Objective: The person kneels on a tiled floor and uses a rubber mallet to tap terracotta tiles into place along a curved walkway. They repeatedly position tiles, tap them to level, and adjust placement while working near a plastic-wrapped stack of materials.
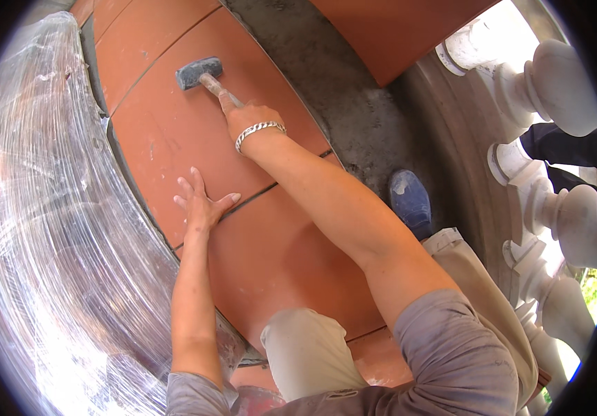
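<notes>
My right hand grips the wooden handle of a mallet. Its dark, dusty head is over the far part of a terracotta floor tile; whether it touches the surface I cannot tell. A silver chain bracelet circles my right wrist. My left hand rests on the same tile with fingers spread, close to the dark joint that parts it from the nearer tile. Nothing is in the left hand.
Something wrapped in clear plastic film lines the left side. Bare grey mortar runs right of the tiles, under my blue shoe. Another terracotta slab is at the upper right. White balusters stand along the right, with dark-clad legs beyond.
</notes>
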A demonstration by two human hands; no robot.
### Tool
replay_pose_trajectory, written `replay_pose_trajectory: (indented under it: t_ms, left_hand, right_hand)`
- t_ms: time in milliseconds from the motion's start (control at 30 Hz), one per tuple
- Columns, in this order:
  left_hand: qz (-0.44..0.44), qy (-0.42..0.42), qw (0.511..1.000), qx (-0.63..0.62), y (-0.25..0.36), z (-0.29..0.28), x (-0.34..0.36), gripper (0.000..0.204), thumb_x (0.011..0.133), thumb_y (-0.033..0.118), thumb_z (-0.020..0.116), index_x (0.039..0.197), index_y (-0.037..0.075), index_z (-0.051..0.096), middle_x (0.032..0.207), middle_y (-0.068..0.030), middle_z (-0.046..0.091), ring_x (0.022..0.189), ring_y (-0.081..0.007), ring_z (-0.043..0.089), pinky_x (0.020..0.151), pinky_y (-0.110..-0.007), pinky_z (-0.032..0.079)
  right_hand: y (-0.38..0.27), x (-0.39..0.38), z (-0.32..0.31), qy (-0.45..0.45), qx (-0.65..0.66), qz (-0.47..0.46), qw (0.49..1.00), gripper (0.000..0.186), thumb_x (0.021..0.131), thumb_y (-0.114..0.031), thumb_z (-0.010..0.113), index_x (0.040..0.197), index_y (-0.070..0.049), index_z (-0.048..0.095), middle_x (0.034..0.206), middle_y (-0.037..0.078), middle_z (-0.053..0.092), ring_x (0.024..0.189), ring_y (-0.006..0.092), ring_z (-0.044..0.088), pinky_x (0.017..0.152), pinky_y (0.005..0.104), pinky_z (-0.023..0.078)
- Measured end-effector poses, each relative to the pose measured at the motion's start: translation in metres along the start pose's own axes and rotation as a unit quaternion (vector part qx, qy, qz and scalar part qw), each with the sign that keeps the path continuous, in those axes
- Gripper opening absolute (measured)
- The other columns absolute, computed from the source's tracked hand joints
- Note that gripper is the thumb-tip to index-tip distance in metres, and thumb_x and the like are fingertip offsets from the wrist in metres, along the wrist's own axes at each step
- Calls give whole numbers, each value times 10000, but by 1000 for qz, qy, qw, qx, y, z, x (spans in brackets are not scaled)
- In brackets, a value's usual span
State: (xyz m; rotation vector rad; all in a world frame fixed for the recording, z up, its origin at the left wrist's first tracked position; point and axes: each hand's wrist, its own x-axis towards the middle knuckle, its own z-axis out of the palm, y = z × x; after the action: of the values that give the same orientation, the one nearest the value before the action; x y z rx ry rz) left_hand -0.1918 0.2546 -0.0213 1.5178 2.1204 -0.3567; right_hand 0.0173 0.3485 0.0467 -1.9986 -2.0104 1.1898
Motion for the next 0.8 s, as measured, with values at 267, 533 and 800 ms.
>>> replay_pose_trajectory:
  t_ms: [267,533,800]
  left_hand:
    - [6,5,1000,-4,-1,1,1,1324,610,584,866,1590,214,56,1634,-224,-6,1426,-607,6,1067,-717,304]
    - [8,5,1000,6,-2,4,4,1335,609,588,866,1591,200,49,1628,-243,-14,1416,-624,4,1097,-678,299]
    - [9,-1,1000,11,0,0,2,1313,634,586,856,1590,187,50,1625,-254,-17,1416,-625,12,1135,-638,269]
  right_hand:
    - [-9,-19,15,27,-12,-43,999,622,983,-105,424,1560,-233,231,1189,248,628,1027,363,675,820,450,576]
    - [-7,-29,27,-13,21,-37,999,599,978,-116,445,1547,-211,281,1164,244,627,1015,375,674,818,445,571]
    - [0,-42,35,-7,12,-47,999,616,974,-123,445,1555,-225,268,1138,242,629,986,377,676,801,454,567]
